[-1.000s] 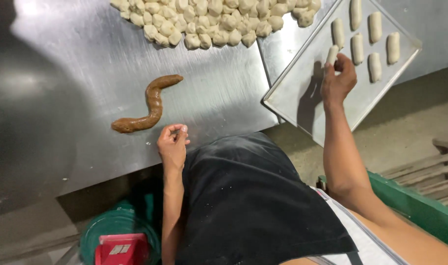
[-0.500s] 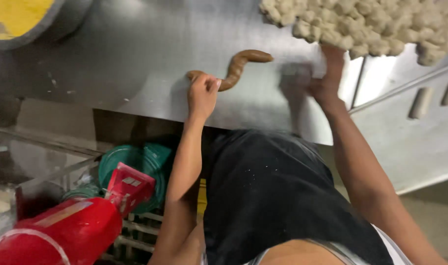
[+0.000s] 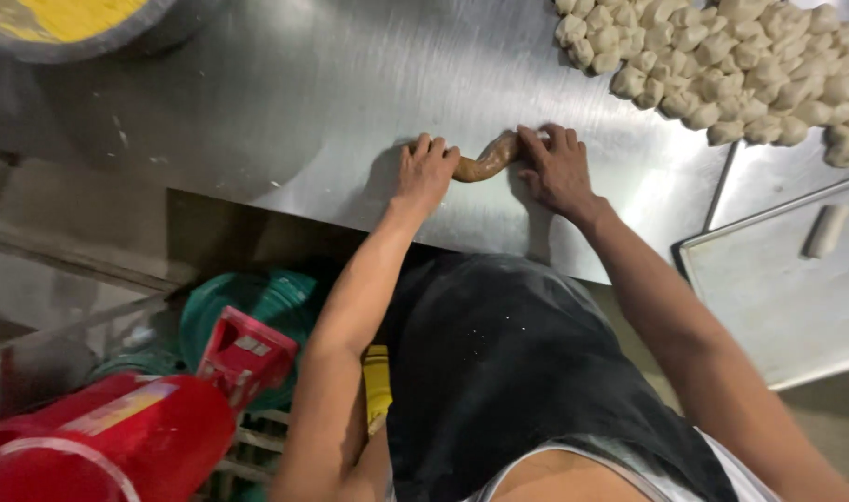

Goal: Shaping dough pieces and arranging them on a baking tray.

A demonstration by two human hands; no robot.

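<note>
Dough rope (image 3: 485,163) lies left-right between both hands (image 3: 426,172) (image 3: 557,167).

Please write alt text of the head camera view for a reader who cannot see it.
Both hands, left hand and right hand, press on the ends of a brown dough rope on a steel table. A pile of pale dough pieces lies at upper right, a metal tray at right.
</note>
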